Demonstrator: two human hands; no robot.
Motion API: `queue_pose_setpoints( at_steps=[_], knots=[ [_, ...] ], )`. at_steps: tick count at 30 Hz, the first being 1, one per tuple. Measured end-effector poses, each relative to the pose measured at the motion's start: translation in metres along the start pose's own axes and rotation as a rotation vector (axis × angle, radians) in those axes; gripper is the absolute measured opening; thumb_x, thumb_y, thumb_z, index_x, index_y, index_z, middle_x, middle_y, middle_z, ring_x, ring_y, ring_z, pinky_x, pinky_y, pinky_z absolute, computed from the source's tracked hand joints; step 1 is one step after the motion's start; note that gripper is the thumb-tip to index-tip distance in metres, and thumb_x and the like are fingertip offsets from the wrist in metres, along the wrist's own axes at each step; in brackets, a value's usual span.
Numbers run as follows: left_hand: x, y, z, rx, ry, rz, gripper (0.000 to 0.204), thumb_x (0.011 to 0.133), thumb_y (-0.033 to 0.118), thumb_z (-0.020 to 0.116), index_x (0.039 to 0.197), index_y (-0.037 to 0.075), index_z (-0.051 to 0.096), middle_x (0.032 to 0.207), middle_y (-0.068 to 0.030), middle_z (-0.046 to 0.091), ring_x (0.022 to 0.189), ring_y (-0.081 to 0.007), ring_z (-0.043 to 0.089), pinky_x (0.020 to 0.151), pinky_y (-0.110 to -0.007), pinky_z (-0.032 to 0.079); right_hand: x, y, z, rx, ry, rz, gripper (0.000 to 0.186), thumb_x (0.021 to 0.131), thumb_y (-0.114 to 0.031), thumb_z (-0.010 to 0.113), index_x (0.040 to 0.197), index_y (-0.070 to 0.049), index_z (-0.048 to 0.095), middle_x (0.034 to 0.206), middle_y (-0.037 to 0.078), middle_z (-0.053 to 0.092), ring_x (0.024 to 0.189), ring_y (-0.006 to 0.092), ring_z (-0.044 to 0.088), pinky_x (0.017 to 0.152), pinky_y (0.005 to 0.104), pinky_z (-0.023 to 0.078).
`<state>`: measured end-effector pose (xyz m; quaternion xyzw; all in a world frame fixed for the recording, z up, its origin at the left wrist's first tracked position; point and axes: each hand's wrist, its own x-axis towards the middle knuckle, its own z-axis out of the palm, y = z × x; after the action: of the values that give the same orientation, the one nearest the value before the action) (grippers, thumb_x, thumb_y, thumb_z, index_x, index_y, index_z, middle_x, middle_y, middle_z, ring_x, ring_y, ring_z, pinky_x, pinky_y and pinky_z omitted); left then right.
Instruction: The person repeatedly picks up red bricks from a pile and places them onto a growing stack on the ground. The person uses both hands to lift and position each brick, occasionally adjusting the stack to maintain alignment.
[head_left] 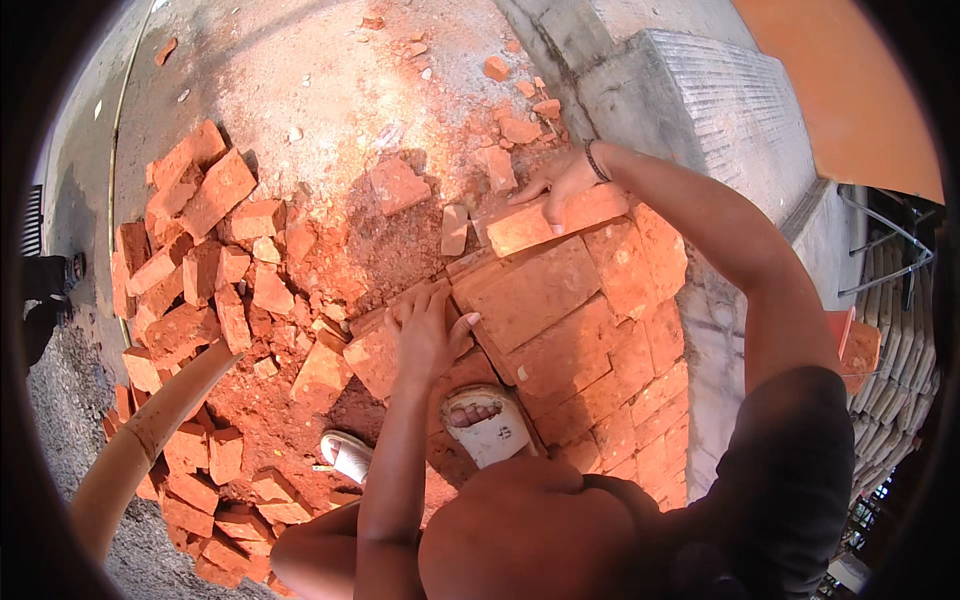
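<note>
My right hand (565, 185) grips a red brick (530, 230) at the far end of closely laid rows of red bricks (630, 335), fingers over its top. My left hand (425, 325) grips another brick (368, 360) at the near left end of the rows, its fingers curled over the top. Between my arms, my sandalled foot (480, 425) rests beside the laid bricks. A loose brick (400, 185) and a smaller piece (454, 229) lie just beyond my hands.
A jumbled brick pile (215, 195) covers the left, with a bamboo pole (150, 440) angled across it. A concrete ledge (700, 100) borders the right; stacked pale sacks (890, 390) stand beyond. Dark footwear of another person (60, 275) shows at the left rim.
</note>
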<state>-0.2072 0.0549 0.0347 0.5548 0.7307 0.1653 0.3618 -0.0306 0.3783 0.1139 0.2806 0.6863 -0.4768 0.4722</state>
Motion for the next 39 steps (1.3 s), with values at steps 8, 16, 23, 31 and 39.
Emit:
queue_pose_setpoints(
  at_steps=[8,16,23,31,39],
  knots=[
    [0.019,0.002,-0.023,-0.119,-0.236,0.045,0.068,0.088,0.056,0.073,0.138,0.013,0.059,0.145,-0.0079,0.059,0.136,-0.0326,0.049,0.111,-0.063,0.024,0.005,0.028,-0.013,0.08,0.119,0.145,0.112,0.059,-0.042,0.083,0.16,-0.016,0.039,0.166,0.02,0.031,0.153,0.0357,0.027,0.122,0.0439,0.026],
    [0.027,0.001,-0.029,-0.124,-0.337,0.035,0.071,0.09,0.054,0.071,0.145,0.014,0.053,0.147,-0.0121,0.057,0.138,-0.0335,0.048,0.112,-0.059,0.025,0.013,0.056,-0.015,0.212,0.008,0.132,0.107,0.062,-0.036,0.082,0.159,-0.018,0.041,0.16,0.018,0.041,0.147,0.0337,0.038,0.118,0.0422,0.032],
    [0.03,-0.002,-0.028,-0.132,-0.371,0.021,0.071,0.09,0.052,0.071,0.147,0.013,0.052,0.148,-0.0132,0.056,0.138,-0.035,0.047,0.112,-0.058,0.027,0.018,0.085,-0.028,0.085,0.135,0.32,0.106,0.062,-0.041,0.078,0.158,-0.016,0.042,0.159,0.018,0.041,0.142,0.0364,0.044,0.113,0.0485,0.038],
    [0.027,-0.011,-0.018,-0.149,-0.285,0.105,0.067,0.092,0.049,0.069,0.144,0.009,0.055,0.144,-0.0146,0.058,0.136,-0.0349,0.05,0.109,-0.051,0.036,0.029,0.07,-0.004,0.0,-0.005,0.264,0.112,0.059,-0.041,0.082,0.16,-0.021,0.039,0.162,0.017,0.039,0.151,0.0368,0.032,0.12,0.0459,0.03],
    [0.007,-0.084,-0.088,-0.757,0.373,-0.333,0.036,0.107,0.027,0.057,0.132,0.002,0.061,0.124,-0.0107,0.067,0.118,-0.0205,0.063,0.1,-0.036,0.05,0.069,-0.025,-0.011,0.071,0.096,-0.234,0.109,0.059,-0.035,0.084,0.159,-0.021,0.043,0.158,0.021,0.043,0.147,0.0352,0.038,0.118,0.0431,0.031]
  ],
)
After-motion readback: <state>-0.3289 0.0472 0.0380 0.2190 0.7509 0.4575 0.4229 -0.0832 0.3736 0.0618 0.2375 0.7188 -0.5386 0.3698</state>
